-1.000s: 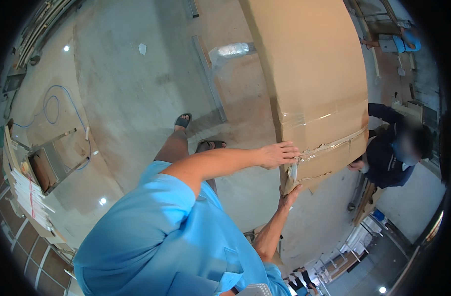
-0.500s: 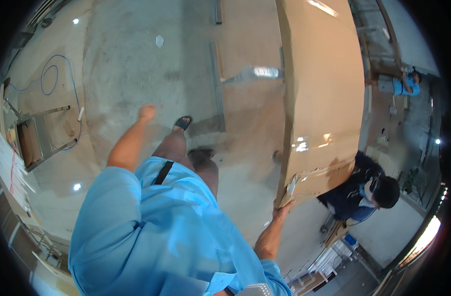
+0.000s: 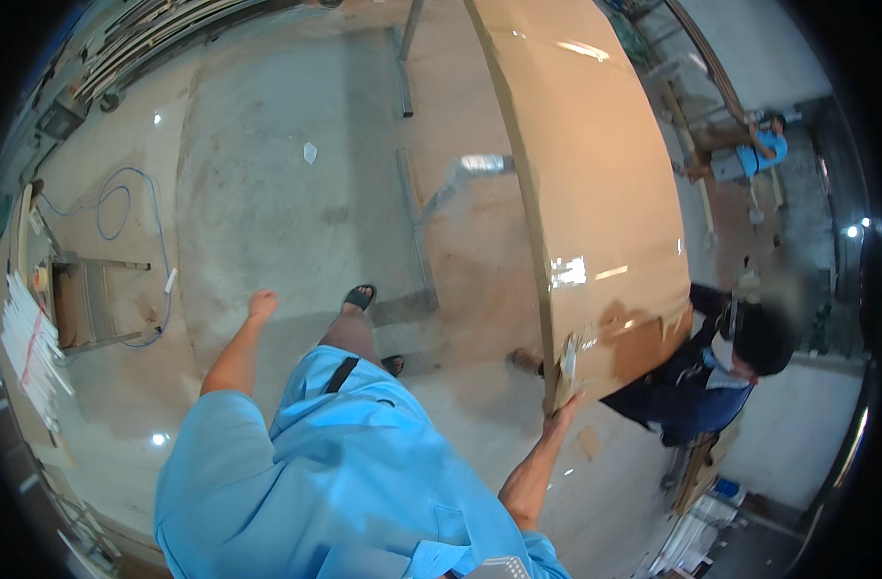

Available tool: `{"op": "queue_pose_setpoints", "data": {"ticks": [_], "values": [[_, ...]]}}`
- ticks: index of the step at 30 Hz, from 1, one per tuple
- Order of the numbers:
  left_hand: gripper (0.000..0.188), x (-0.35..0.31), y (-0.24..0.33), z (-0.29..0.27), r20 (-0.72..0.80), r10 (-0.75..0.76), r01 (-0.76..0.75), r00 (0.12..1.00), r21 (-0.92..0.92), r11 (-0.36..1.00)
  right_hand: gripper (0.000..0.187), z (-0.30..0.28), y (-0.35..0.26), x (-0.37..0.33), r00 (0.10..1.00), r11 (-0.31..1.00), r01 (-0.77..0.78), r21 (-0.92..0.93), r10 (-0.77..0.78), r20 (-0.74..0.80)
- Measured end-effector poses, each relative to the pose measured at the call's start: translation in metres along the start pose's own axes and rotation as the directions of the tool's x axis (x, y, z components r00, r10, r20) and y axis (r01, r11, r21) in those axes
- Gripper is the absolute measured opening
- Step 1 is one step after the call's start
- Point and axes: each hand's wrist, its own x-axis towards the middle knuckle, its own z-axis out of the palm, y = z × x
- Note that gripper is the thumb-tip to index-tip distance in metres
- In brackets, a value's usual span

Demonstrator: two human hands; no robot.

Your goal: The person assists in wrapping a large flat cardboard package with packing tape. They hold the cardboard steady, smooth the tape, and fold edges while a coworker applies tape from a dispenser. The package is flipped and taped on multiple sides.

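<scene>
A long, flat cardboard package (image 3: 605, 193) with clear tape on it reaches from the top of the view down to my right side. My right hand (image 3: 561, 417) grips its near left corner, where the cardboard is crumpled and taped. The fingers under that corner are partly hidden. My left hand (image 3: 262, 305) hangs out to my left with its fingers curled in, and nothing shows in it. A co-worker (image 3: 716, 372) in dark clothes, a cap and a mask is close against the package's near right end; their hands are hidden.
Metal support legs (image 3: 417, 227) stand on the floor beside the package. At the left are a metal-framed stand (image 3: 101, 299), a blue hose (image 3: 159, 232) and a bundle of white strips (image 3: 31, 338). Farther right, another person (image 3: 761, 154) in blue works near long boards.
My view has turned, so the package and the far person sit farther left in it. My left hand appears lower, and my legs have shifted in a step. My right hand keeps its hold.
</scene>
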Motion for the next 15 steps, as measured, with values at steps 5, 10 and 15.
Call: {"op": "queue_pose_setpoints", "data": {"ticks": [5, 10, 15], "values": [[0.033, -0.055, 0.085, 0.056, 0.316, 0.148, -0.2, 0.937, 0.139, 0.97, 0.057, 0.006, 0.011, 0.01, 0.954, 0.946, 0.298, -0.126, -0.3, 0.003], [0.039, -0.147, 0.188, 0.138, 0.68, 0.283, -0.445, 0.676, 0.07, 0.893, 0.073, 0.031, 0.029, 0.0, 0.861, 0.965, 0.244, 0.096, -0.17, -0.478], [0.038, -0.223, 0.218, 0.192, 0.821, 0.321, -0.604, 0.471, 0.036, 0.796, 0.076, 0.047, 0.038, -0.017, 0.855, 0.971, 0.073, 0.229, 0.057, -0.516]]}}
